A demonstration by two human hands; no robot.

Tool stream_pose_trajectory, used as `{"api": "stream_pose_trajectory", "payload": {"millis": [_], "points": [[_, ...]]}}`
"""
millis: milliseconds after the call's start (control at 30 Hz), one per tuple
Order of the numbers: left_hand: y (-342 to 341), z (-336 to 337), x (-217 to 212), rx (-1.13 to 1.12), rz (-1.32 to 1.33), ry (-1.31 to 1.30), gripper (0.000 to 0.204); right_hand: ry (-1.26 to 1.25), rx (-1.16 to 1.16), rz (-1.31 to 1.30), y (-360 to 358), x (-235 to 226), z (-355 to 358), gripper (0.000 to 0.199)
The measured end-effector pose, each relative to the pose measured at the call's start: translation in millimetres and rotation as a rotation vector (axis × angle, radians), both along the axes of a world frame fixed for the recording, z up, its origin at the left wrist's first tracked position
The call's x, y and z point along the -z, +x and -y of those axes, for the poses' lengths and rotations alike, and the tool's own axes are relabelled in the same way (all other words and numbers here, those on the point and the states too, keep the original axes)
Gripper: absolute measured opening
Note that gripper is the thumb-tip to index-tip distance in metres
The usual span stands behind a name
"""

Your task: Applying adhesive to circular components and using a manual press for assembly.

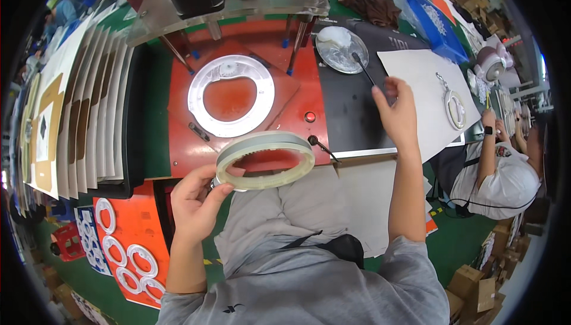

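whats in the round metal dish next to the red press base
The round metal dish holds a whitish lump and the tip of a thin black stick held by the right hand. What lies beneath the lump is hidden.

The table (156, 146) is carrying a red jig (238, 140) at its centre, a black mat (351, 117) at three o'clock, and stacked cards (89, 111) at nine o'clock.

A flat ring (231, 95) lies on the press plate (297, 96) at the table's middle. Nearer the person, the left hand (193, 206) holds a toothed ring (264, 160). Right of the plate sits a dish (341, 51), a brush (364, 70) reaching into it from the right hand (397, 111). Stacked sheets (89, 105) lie far left.
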State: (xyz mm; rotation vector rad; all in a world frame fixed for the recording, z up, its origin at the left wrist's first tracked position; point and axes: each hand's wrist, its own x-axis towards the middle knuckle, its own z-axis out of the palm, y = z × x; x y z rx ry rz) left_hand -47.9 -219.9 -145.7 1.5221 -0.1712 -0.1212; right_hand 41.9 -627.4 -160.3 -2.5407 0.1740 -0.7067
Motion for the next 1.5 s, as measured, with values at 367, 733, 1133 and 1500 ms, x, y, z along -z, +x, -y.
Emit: {"api": "stream_pose_trajectory", "payload": {"millis": [367, 733, 1133, 1500], "points": [[1, -2, 8, 0.032, -0.001, -0.014, 0.026, 0.227, -0.068, 0.020, 43, -19, -13, 0.018], [-2, -3, 9, 0.032, -0.054, -0.082, 0.033, -0.009, -0.099, 0.003, 33, -40, 4, 0.020], [34, -14, -84, -0.003, 0.741, 0.394, 0.030, 1.049, -0.392, -0.320, -71, -71, -27, 0.025], [32, -9, -86, 0.027, 0.850, 0.335, 0.042, 0.559, -0.734, -0.172, -78, -118, -77, 0.025]]}}
